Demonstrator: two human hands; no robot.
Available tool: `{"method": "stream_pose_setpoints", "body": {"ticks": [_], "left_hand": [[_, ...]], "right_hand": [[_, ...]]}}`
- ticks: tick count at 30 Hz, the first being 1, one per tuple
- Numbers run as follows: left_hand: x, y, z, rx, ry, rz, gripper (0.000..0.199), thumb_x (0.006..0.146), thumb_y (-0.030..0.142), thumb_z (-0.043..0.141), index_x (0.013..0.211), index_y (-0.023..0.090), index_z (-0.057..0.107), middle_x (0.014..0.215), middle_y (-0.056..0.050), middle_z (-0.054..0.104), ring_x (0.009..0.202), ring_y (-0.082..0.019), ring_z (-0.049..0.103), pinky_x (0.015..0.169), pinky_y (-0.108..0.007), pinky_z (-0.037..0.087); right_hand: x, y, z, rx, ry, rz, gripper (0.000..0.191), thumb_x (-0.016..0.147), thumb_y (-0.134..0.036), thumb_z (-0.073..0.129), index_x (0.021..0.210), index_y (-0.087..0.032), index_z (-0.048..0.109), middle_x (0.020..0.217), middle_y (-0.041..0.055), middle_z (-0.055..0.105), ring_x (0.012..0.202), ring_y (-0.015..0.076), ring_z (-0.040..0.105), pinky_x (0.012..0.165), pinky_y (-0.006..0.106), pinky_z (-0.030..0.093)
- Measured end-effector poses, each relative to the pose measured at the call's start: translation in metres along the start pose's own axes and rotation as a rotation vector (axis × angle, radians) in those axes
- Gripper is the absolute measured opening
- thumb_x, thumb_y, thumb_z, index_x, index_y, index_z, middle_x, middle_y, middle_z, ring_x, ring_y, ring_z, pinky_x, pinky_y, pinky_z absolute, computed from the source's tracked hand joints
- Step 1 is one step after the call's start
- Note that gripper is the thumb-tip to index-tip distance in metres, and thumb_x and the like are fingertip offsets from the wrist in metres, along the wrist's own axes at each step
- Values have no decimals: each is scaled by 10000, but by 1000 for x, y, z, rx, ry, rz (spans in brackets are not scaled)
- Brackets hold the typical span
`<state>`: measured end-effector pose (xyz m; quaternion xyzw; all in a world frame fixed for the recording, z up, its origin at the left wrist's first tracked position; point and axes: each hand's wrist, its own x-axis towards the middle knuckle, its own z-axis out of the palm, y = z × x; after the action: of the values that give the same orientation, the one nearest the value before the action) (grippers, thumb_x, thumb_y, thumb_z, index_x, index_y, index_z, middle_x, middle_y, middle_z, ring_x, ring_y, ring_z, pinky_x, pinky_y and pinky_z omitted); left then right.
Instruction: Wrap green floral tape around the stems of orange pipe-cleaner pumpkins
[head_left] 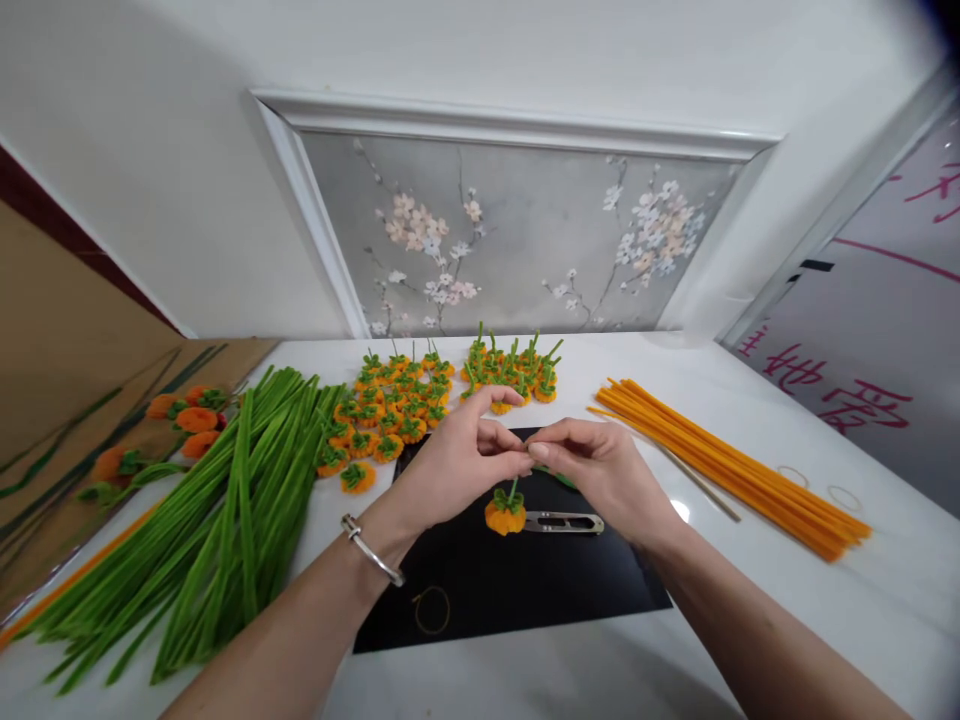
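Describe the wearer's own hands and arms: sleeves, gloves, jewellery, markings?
Left hand: ungloved, with a slim, shiny silver-coloured bangle around the wrist. Right hand: ungloved, no bracelet visible. Left forearm and right forearm: bare as far as the view shows, no sleeves, no visible markings.

Orange and green against a white table (525, 675) and black mat (540, 578)
Near pumpkin (505, 516): orange, ribbed, with dark green leaves and stem; pumpkins (388, 448) beyond: same orange with green tops; left rods (247, 490): bright green; right rods (735, 470): strong orange; stick (699, 484) beside these: dull beige; snips (592, 524) and bracelet (371, 550): silver; picture (517, 230): mottled grey, patterned with white and pale peach blossom on dark twigs; its frame (517, 118): plain white; wall (517, 50): off-white; right panel (907, 310): greyish, with magenta-red strokes; left board (56, 310): tan, streaked dark green
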<state>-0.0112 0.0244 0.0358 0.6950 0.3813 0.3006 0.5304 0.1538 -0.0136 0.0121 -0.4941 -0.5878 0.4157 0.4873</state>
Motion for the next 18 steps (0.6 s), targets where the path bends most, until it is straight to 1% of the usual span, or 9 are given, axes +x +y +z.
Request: {"method": "stream_pose_setpoints", "body": {"ticks": [4, 6, 10, 14, 18], "left_hand": [[0, -1, -1, -80, -55, -20, 521, 689, 160, 707, 1142, 193, 452, 801, -8, 656, 763, -141, 639, 735, -267, 493], [0, -3, 1, -80, -42, -13, 532, 663, 159, 731, 1126, 196, 470, 791, 2, 642, 759, -141, 634, 736, -272, 496], [2, -9, 9, -56, 4, -8, 522, 645, 185, 753, 1106, 200, 509, 777, 13, 637, 728, -135, 624, 710, -266, 496], [3, -14, 17, -81, 4, -11, 490, 661, 192, 744, 1102, 187, 528, 753, 17, 645, 716, -131, 625, 708, -256, 493], [3, -14, 19, -123, -4, -41, 445, 691, 184, 716, 1095, 166, 531, 724, 11, 663, 683, -130, 635, 695, -254, 497]], "right_hand": [[-1, 4, -3, -235, 72, -183, 148, 851, -265, 560, 745, -197, 637, 722, 8, 621, 649, 139, 517, 620, 267, 387], [-2, 6, -4, -294, 110, -224, 145, 872, -244, 525, 751, -205, 594, 739, 7, 606, 655, 140, 505, 625, 266, 380], [-6, 13, -4, -348, 123, -236, 138, 884, -226, 513, 754, -212, 558, 739, -2, 579, 655, 137, 484, 622, 260, 370], [-8, 18, -3, -352, 116, -238, 147, 892, -227, 507, 752, -213, 548, 748, -4, 575, 670, 140, 493, 637, 262, 377], [-8, 20, -6, -351, 90, -234, 147, 887, -230, 512, 747, -214, 550, 749, -1, 585, 678, 147, 512, 639, 268, 388]]}}
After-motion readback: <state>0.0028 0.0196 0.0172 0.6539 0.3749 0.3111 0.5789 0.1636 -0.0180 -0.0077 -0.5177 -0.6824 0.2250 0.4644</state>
